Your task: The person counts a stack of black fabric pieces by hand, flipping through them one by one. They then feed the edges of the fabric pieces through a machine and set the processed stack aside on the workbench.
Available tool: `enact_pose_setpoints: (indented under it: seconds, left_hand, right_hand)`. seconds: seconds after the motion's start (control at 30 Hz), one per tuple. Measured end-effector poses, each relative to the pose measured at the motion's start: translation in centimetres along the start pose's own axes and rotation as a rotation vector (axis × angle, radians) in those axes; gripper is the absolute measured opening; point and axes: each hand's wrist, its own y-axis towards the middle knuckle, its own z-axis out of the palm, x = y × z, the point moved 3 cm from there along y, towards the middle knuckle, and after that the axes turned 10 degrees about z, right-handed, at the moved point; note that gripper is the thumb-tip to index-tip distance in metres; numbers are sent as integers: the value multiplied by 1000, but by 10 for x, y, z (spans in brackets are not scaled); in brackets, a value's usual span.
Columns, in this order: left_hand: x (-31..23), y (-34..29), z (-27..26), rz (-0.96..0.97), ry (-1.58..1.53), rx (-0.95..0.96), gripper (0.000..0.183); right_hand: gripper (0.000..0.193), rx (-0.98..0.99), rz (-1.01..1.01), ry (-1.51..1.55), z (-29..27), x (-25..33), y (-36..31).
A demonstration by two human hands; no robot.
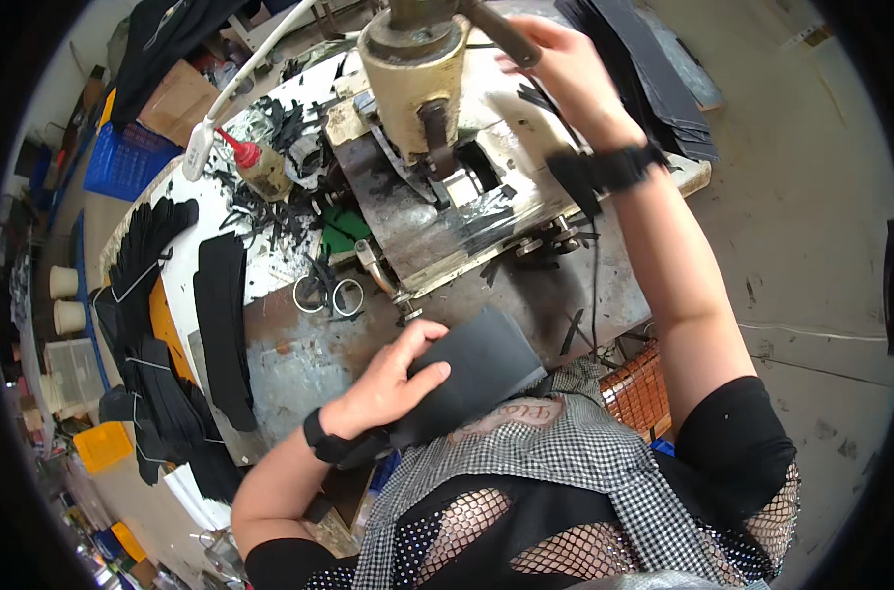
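My left hand (393, 382) is closed round a stack of dark flat pieces (481, 364), thumb on top. The stack is close to my apron, at the table's near edge. Beyond the machine's right side, my right hand (570, 79) reaches forward beside a metal lever (506, 34). The lever covers part of its fingers, so its grip is unclear. The cream-coloured bench machine (417, 74) has a worn metal plate (398, 216) below its head. White-handled scissors (329, 295) lie left of the machine, nearer me.
Black strips in a pile (223, 329) lie on the table's left. Bundles of tied black pieces (157, 393) hang over that edge. A red-capped bottle (255, 167) stands among black scraps. Large dark sheets (638, 74) are stacked at the far right. A blue crate (132, 162) stands beyond.
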Motion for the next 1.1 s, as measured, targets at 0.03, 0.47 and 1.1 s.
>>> enact_pose_setpoints:
  seconds: [0.03, 0.47, 1.1]
  left_hand:
    - [-3, 2, -7, 20, -58, -19, 27]
    - [-66, 33, -89, -118, 41, -1, 19]
    - [-85, 61, -94, -229, -27, 141, 22]
  right_hand:
    - [22, 15, 46, -85, -7, 9, -23]
    - [43, 230, -433, -554, -1, -2, -172]
    - [27, -181, -589, -937, -83, 48, -131]
